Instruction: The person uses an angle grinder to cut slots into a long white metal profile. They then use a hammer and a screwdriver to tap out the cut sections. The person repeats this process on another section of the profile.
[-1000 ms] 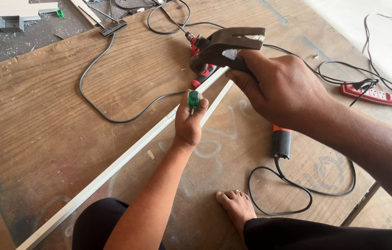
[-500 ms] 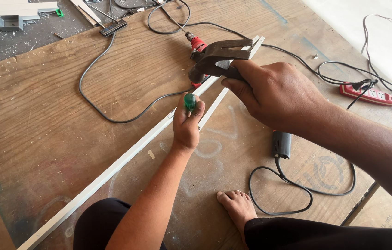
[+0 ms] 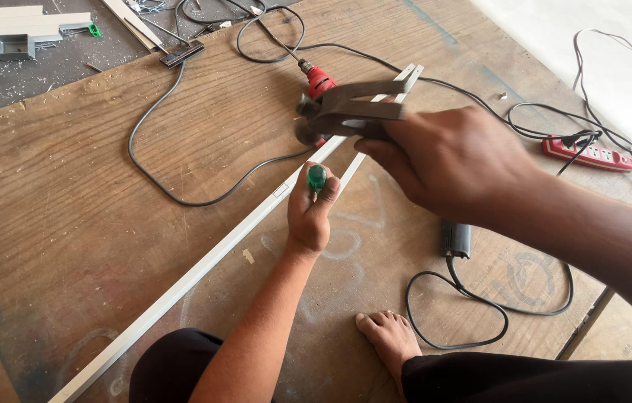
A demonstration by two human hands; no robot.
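My left hand (image 3: 310, 216) grips a green-handled screwdriver (image 3: 317, 177) and holds it upright against a long white metal strip (image 3: 204, 263) that lies diagonally across the plywood board (image 3: 70, 186). My right hand (image 3: 450, 160) holds a grey plier-like tool (image 3: 353, 110). The tool is blurred and sits just above and behind the screwdriver's handle. A second white strip (image 3: 351, 170) runs alongside the first and passes under my right hand.
A red power drill (image 3: 319, 78) lies behind the tool, its black cable (image 3: 174, 195) looping left. A red power strip (image 3: 590, 153) sits at the right, a black plug block (image 3: 455, 239) near my bare foot (image 3: 390, 336). Grey profile offcuts (image 3: 10, 33) lie at the top left.
My right hand has brought the grey tool down and closer to the top of the screwdriver, and the tool is now blurred. My left hand and the screwdriver have stayed on the strip.
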